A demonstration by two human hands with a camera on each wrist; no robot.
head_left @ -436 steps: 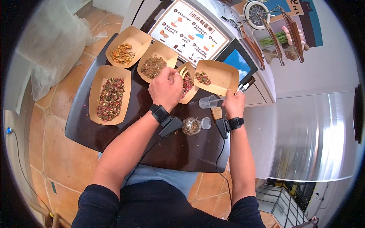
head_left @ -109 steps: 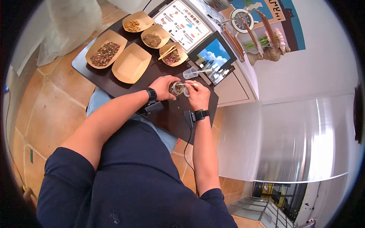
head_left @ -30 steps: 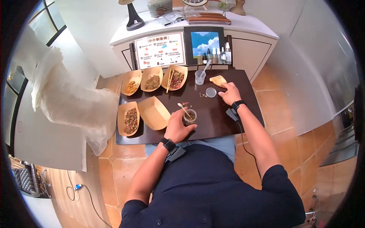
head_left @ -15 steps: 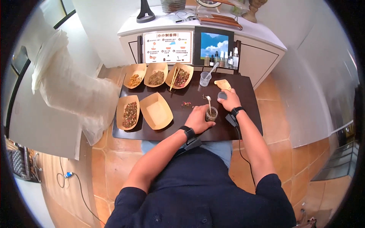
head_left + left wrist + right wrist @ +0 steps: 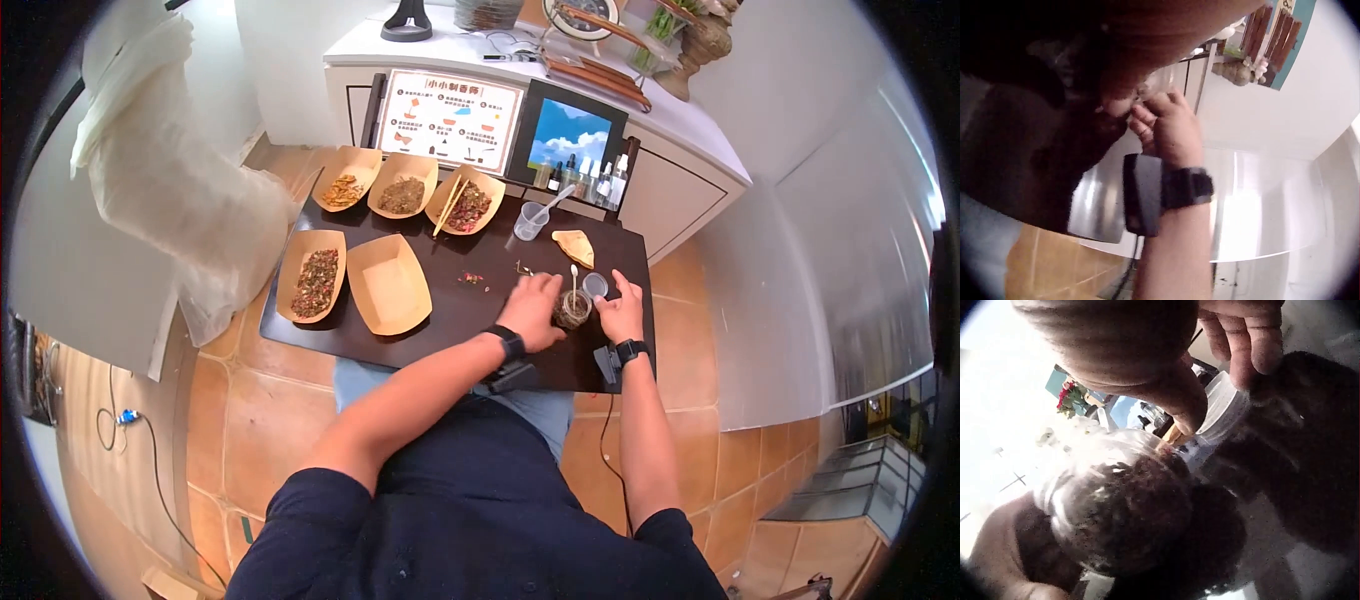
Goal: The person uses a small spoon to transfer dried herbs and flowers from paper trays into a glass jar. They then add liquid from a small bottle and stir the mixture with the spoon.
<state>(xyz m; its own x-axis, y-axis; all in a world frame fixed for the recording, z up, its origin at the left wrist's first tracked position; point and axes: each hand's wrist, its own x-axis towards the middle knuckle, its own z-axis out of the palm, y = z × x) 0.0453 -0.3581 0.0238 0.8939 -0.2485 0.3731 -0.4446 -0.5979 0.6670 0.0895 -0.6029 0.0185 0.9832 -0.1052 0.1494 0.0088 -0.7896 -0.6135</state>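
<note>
My left hand (image 5: 532, 312) grips a small clear jar (image 5: 572, 309) of dried, chopped plant bits near the table's right front. A thin stick (image 5: 575, 285) with a white rounded tip stands up out of the jar. My right hand (image 5: 621, 310) pinches a round clear lid (image 5: 594, 285) between thumb and fingers, just right of the jar. In the right wrist view the lid (image 5: 1225, 409) stands on edge, close to the jar (image 5: 1122, 506), whose contents look dark and loose. The left wrist view is dark and mostly filled by my own hand; the jar is largely hidden there.
Several paper trays (image 5: 389, 285) stand on the dark table's left, most with dried petals or herbs. Thin wooden sticks (image 5: 450, 207) lie across one. Behind the jar are a folded tan piece (image 5: 573, 248), a plastic cup (image 5: 530, 221) with a spoon, and small bottles (image 5: 600, 186).
My right hand has left the stick in the jar, touched the tan piece, then picked up the lid and brought it beside the jar. My left hand has shifted the jar to the right.
</note>
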